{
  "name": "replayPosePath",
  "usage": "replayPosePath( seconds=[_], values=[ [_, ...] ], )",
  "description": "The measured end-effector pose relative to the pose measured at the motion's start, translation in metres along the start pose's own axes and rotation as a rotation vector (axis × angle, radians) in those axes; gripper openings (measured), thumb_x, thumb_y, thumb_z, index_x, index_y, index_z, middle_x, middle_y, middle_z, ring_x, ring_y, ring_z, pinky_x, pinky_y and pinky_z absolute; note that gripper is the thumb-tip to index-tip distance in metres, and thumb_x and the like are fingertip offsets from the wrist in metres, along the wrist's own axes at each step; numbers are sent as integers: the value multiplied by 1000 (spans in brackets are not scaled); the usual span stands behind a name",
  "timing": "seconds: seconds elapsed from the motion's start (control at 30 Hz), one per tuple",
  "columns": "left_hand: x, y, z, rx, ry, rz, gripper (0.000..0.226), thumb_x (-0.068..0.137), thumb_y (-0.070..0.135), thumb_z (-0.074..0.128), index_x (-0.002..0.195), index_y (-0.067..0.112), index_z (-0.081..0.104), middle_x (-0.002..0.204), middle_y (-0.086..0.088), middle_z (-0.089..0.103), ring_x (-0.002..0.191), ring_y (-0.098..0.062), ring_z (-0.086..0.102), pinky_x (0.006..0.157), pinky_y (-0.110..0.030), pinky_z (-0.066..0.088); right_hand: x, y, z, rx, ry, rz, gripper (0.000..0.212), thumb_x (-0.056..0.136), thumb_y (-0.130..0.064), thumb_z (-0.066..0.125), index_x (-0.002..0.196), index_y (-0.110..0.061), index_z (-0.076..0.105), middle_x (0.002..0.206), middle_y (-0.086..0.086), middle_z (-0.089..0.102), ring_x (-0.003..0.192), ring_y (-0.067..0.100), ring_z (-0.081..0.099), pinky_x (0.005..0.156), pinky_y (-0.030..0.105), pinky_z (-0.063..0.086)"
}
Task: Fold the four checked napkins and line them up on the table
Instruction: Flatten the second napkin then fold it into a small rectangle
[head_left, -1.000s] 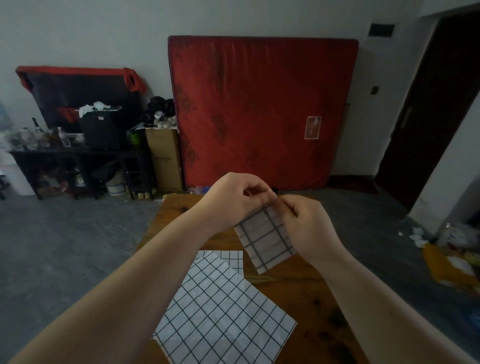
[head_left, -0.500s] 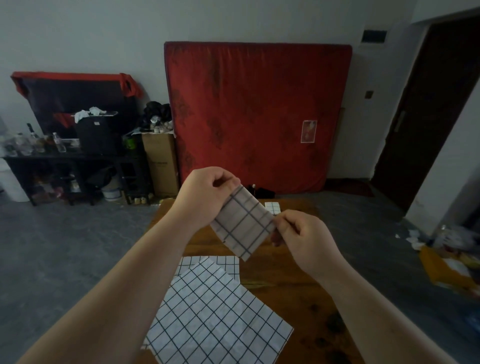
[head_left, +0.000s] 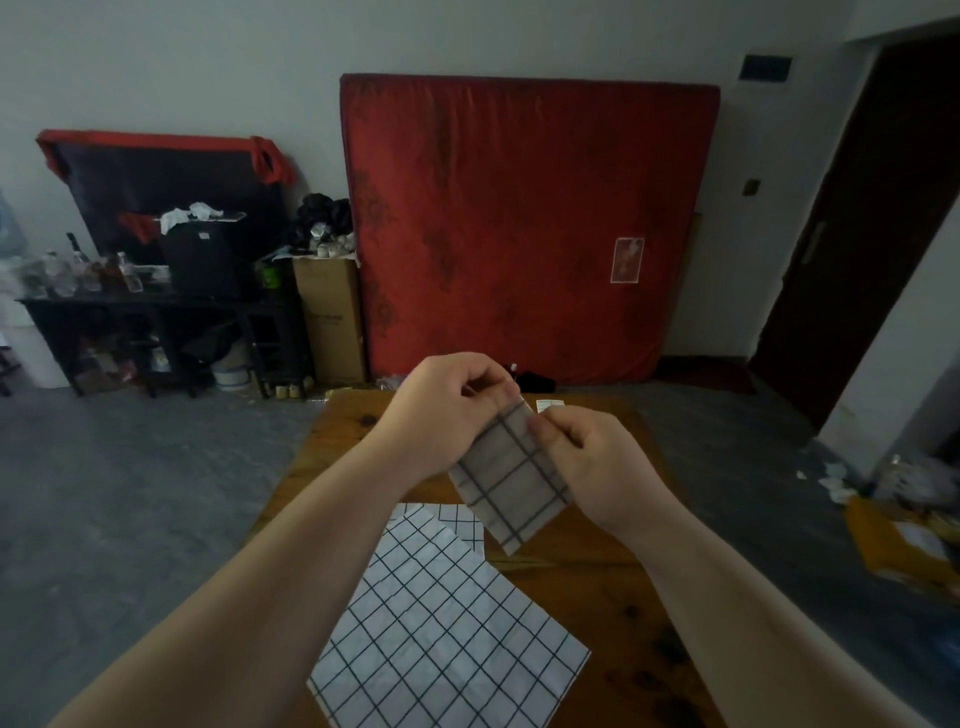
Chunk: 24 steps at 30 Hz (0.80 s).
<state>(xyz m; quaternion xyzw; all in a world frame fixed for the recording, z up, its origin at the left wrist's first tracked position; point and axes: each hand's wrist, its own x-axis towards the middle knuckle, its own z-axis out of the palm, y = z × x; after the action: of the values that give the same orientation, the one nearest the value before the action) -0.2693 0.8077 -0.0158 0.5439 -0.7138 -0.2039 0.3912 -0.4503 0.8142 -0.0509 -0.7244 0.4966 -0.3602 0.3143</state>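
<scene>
Folded checked napkin (head_left: 511, 480), held above the tabletop (head_left: 613, 587) centre: my left hand (head_left: 447, 410) and right hand (head_left: 597, 467) each grip its upper edge in a pinch, apparently to square the fold; unfolded napkins (head_left: 441, 623) lie by the near edge.

Left hand (head_left: 447, 415): moving back toward the right hand (head_left: 597, 467), both pinching the top corner.
Folded napkin (head_left: 511, 483): turning down, now hanging beneath the two hands.

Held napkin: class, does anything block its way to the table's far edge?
Nothing visible does. The left hand and right hand pinch the folded napkin over the table; only a small folded piece lies there.
</scene>
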Motion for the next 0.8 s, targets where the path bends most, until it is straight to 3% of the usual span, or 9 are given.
replayPosePath(
  seconds=[0.17, 0.23, 0.33, 0.47, 0.67, 0.8],
  values=[
    [1, -16, -29, -68, 133, -85, 15, 98, 33, 62, 87, 34, 72, 90, 17, 67, 88, -3, 60, 68, -22, 44, -4, 6, 6, -19, -1, -25, 27, 106, -33, 49, 91, -29, 71, 86, 1, 74, 83, 27, 69, 80, 51, 59],
    [-1, -24, -38, -74, 140, -101, 15, 99, 33, 62, 88, 33, 72, 90, 15, 68, 87, -3, 60, 67, -23, 45, -2, 4, 12, -27, -19, -24, 26, 106, -31, 50, 92, -29, 72, 87, -2, 74, 83, 18, 71, 83, 47, 60],
    [-8, -34, -48, -57, 126, -98, 15, 99, 33, 61, 88, 35, 72, 90, 16, 69, 88, -3, 61, 68, -22, 45, 3, -6, 23, -107, -93, -46, 23, 106, -31, 50, 94, -28, 69, 86, -4, 71, 80, 18, 66, 76, 38, 58],
    [-16, -48, -59, -55, 53, -92, 15, 97, 33, 64, 85, 36, 73, 88, 15, 71, 87, -3, 64, 69, -21, 48, 11, -28, 41, -54, -92, -95, 18, 106, -29, 51, 102, -30, 69, 92, -12, 69, 89, -4, 62, 72, 11, 51],
    [-27, -74, -69, -145, 2, -66, 9, 95, 36, 67, 88, 36, 73, 88, 15, 72, 86, -3, 66, 72, -22, 52, 10, -42, 74, -104, -87, -41, 17, 104, -29, 55, 95, -25, 70, 87, -8, 70, 84, -2, 64, 63, 11, 52],
    [-37, -103, -61, -478, -74, -168, 17, 96, 37, 66, 110, 27, 67, 97, 9, 75, 91, -10, 72, 75, -28, 61, -3, -40, 80, -103, 58, 65, 18, 104, -33, 55, 94, -27, 69, 87, -7, 70, 80, -2, 64, 61, 17, 51]
  ],
)
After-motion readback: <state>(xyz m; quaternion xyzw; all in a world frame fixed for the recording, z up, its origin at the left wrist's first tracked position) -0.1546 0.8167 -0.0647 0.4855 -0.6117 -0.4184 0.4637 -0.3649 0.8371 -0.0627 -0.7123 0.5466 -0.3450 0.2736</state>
